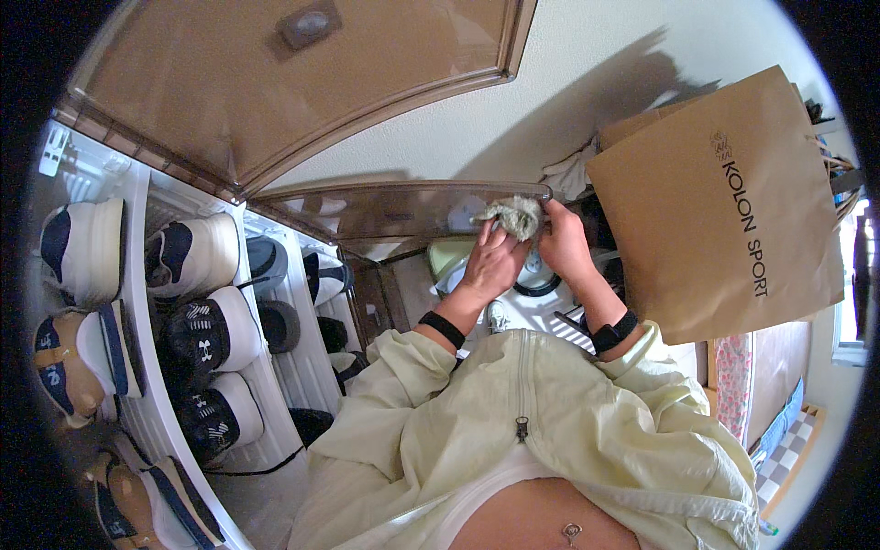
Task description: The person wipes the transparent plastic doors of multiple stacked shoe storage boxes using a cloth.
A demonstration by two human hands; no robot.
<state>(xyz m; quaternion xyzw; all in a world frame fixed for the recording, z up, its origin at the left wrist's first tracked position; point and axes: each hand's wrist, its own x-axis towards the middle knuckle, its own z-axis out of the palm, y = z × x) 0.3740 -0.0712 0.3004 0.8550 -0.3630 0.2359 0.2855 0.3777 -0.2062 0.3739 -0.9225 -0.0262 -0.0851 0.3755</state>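
Note:
My left hand (496,260) presses a crumpled greyish cloth (517,217) against an open, brown see-through door (392,206) of a shoe cabinet. The cloth bunches up over the fingertips near the door's free end. Beside it, my right hand (565,237) grips that free end, fingers curled around the edge and partly hidden. Above, a larger brown door panel (289,89) with a knob (307,27) also stands open. White cabinet shelves (196,426) to the left hold several shoes, among them a black-and-white pair (230,328) and a cream shoe (199,254).
A large brown paper bag (694,227) bearing writing stands close by my right forearm. A pale wall (584,41) rises behind the doors. On the floor below are a pale green object (448,260) and a round black-and-white item (537,278). A black cord (258,472) hangs from the shelves.

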